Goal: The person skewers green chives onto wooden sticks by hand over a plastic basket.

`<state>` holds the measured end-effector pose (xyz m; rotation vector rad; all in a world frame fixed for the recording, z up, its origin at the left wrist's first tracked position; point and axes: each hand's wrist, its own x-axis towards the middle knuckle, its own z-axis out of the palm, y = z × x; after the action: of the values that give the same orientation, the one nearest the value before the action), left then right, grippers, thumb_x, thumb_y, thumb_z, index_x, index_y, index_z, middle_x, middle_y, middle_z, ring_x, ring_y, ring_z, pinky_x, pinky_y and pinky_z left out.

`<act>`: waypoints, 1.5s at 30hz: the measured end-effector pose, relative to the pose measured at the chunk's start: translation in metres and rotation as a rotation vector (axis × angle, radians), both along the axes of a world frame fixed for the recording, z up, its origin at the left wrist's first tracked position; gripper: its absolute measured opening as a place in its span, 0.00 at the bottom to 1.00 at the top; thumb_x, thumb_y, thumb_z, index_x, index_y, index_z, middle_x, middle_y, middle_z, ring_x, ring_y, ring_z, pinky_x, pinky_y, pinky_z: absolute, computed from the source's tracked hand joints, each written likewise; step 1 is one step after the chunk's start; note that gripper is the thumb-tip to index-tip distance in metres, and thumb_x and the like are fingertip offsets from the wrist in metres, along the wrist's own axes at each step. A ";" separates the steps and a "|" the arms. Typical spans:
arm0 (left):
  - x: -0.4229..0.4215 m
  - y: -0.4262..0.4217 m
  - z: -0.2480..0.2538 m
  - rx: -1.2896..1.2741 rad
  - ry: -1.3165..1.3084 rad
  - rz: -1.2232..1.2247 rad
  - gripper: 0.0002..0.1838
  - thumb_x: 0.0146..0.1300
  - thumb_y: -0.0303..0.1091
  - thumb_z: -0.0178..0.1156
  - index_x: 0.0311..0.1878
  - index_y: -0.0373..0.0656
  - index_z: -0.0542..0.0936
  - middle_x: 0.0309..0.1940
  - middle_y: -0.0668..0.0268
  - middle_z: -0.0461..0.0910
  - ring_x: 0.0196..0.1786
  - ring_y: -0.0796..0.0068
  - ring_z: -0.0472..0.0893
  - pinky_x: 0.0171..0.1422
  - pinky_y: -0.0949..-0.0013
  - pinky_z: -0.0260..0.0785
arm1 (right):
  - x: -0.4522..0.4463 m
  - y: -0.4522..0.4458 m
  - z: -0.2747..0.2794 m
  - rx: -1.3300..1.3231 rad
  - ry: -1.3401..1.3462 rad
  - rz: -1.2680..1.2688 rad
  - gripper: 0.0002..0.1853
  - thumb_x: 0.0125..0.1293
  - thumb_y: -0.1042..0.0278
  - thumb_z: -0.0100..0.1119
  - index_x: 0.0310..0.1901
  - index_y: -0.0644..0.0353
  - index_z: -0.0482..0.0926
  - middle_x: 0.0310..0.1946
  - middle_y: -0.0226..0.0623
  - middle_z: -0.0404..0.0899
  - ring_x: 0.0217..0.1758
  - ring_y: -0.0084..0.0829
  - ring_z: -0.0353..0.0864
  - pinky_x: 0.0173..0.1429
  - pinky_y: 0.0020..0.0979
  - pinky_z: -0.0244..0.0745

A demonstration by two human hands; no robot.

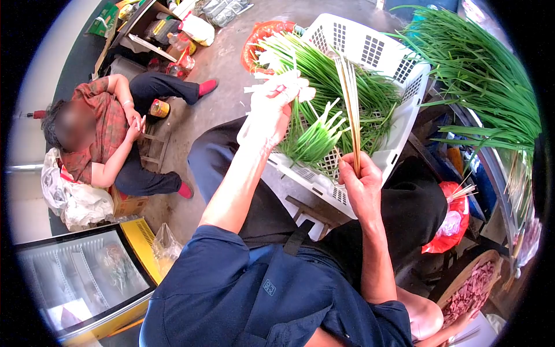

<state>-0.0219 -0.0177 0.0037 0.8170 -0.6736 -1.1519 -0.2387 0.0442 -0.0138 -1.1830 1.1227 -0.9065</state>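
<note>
My right hand (362, 184) is closed around the lower ends of a bundle of bamboo skewers (350, 98), which stands nearly upright over the basket. Above the basket's left side, my left hand (276, 107) has its fingers pinched together. Glare washes out the fingertips, and pale strips show beside them; what they hold is unclear. Below that hand is a short, cut bunch of green chives (314, 141). Longer loose chives (312, 66) with pale ends lie in the white plastic basket (347, 33), which stands in front of my knees.
More chives (477, 75) are heaped at the right. A red bag (451, 222) and a round tray of cut meat (474, 286) are at lower right, with another person's arm (454, 329) beside it. A seated person (101, 130) and a glass-topped freezer (87, 277) are at left.
</note>
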 end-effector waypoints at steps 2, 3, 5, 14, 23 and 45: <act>0.000 0.000 0.000 0.003 -0.008 0.012 0.15 0.62 0.19 0.57 0.53 0.31 0.76 0.46 0.55 0.81 0.48 0.64 0.81 0.57 0.60 0.75 | 0.000 0.000 -0.001 -0.003 -0.006 -0.001 0.04 0.65 0.72 0.58 0.36 0.63 0.78 0.19 0.25 0.73 0.22 0.15 0.70 0.27 0.22 0.68; 0.001 0.000 -0.002 -0.004 -0.010 0.008 0.14 0.62 0.19 0.57 0.52 0.31 0.77 0.46 0.55 0.81 0.48 0.64 0.81 0.58 0.60 0.75 | 0.000 0.000 -0.002 -0.007 -0.013 -0.003 0.04 0.65 0.72 0.58 0.36 0.63 0.78 0.19 0.25 0.73 0.22 0.15 0.70 0.27 0.22 0.68; 0.001 0.001 -0.003 -0.010 -0.013 0.005 0.14 0.62 0.19 0.57 0.51 0.31 0.77 0.45 0.55 0.81 0.47 0.63 0.81 0.58 0.60 0.74 | 0.000 0.000 -0.001 -0.006 -0.012 -0.005 0.04 0.65 0.72 0.58 0.36 0.63 0.78 0.19 0.25 0.73 0.22 0.15 0.70 0.27 0.22 0.68; -0.003 0.001 -0.004 -0.045 -0.065 0.007 0.12 0.62 0.19 0.58 0.49 0.33 0.79 0.43 0.56 0.81 0.45 0.65 0.81 0.57 0.60 0.75 | -0.001 0.001 0.002 -0.009 -0.009 -0.009 0.04 0.65 0.72 0.58 0.36 0.63 0.78 0.20 0.25 0.74 0.23 0.15 0.71 0.28 0.21 0.68; 0.006 0.002 -0.002 0.000 0.096 -0.065 0.07 0.66 0.24 0.56 0.45 0.32 0.77 0.38 0.56 0.81 0.41 0.65 0.83 0.52 0.62 0.77 | -0.001 0.001 -0.001 -0.013 0.001 -0.013 0.03 0.65 0.73 0.58 0.36 0.63 0.78 0.20 0.24 0.73 0.23 0.14 0.70 0.27 0.21 0.68; -0.011 0.018 -0.022 0.178 -0.319 -0.320 0.06 0.60 0.26 0.64 0.41 0.38 0.82 0.42 0.66 0.80 0.47 0.75 0.78 0.57 0.72 0.68 | -0.002 -0.001 -0.005 0.011 -0.007 -0.053 0.03 0.65 0.74 0.57 0.35 0.63 0.76 0.19 0.24 0.72 0.22 0.15 0.68 0.27 0.22 0.66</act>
<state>-0.0332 0.0001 -0.0183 1.0853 -1.0028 -1.3987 -0.2407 0.0437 -0.0184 -1.1443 1.1564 -0.9430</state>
